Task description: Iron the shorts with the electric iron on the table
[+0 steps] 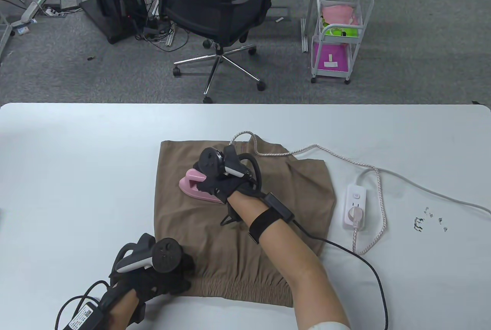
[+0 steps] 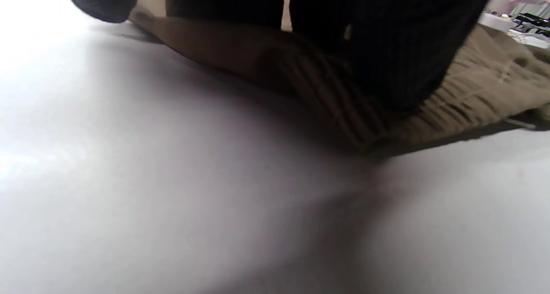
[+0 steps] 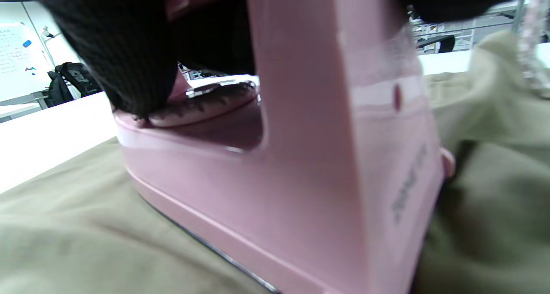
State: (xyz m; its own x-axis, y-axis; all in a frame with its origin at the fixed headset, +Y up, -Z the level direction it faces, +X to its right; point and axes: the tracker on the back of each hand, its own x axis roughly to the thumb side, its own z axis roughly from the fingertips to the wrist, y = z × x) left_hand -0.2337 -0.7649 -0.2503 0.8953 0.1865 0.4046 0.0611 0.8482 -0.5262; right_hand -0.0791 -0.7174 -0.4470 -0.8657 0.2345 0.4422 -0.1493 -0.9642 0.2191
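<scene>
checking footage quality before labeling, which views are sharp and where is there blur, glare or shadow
Table view: sharp and evenly lit, with the pink iron, brown shorts and power strip all crisp. Left wrist view: soft and smeared, the white table glaring at upper left, the left hand a dark mass shading the waistband. Right wrist view: iron fills the frame, slightly blurred, with the right hand dark on top.

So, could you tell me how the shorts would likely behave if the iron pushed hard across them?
The shorts look thin and floppy, already creased, so they would probably bunch ahead of the iron. The left hand pressing the gathered waistband likely limits sliding.
</scene>
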